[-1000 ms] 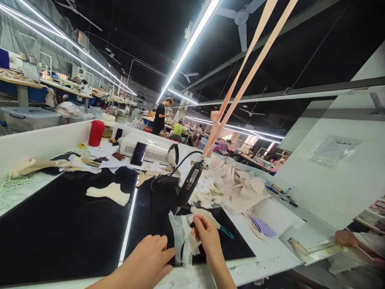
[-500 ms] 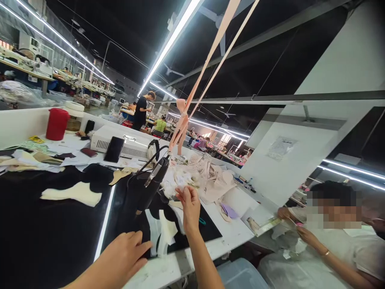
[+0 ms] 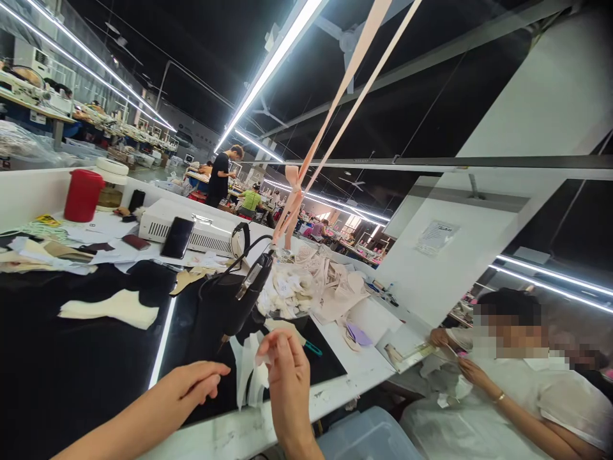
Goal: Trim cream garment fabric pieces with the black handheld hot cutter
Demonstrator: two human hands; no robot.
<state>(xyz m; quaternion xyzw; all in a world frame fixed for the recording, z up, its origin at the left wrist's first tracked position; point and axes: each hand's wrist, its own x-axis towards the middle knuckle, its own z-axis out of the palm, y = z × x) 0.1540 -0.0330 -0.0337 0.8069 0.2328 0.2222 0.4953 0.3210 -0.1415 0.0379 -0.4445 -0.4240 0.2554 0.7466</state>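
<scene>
My right hand (image 3: pixel 290 383) is raised above the table's front edge, thumb and fingers pinched together. A small pale bit shows at its fingertips, too indistinct to name. My left hand (image 3: pixel 204 380) hovers over the black mat (image 3: pixel 110 364), fingers stretched out loosely and nothing visible in them. Between the hands lie curved white fabric pieces (image 3: pixel 243 370), partly behind my right hand. Just beyond them a black handheld tool (image 3: pixel 251 284) with a cord hangs tilted from a knotted pink strap (image 3: pixel 293 191). A cream cut piece (image 3: pixel 112 308) rests farther left.
A pile of white fabric bits (image 3: pixel 287 291) and beige lace pieces (image 3: pixel 340 278) lies behind the tool. A teal tool (image 3: pixel 313 347) is on the mat's right side. A phone (image 3: pixel 178 236) leans on a white box (image 3: pixel 211 237). A co-worker (image 3: pixel 522 383) sits at right.
My right hand has drawn back from the white pile toward me, fingers still pinched. The left hand has lifted a little and its fingers have come closer together.
</scene>
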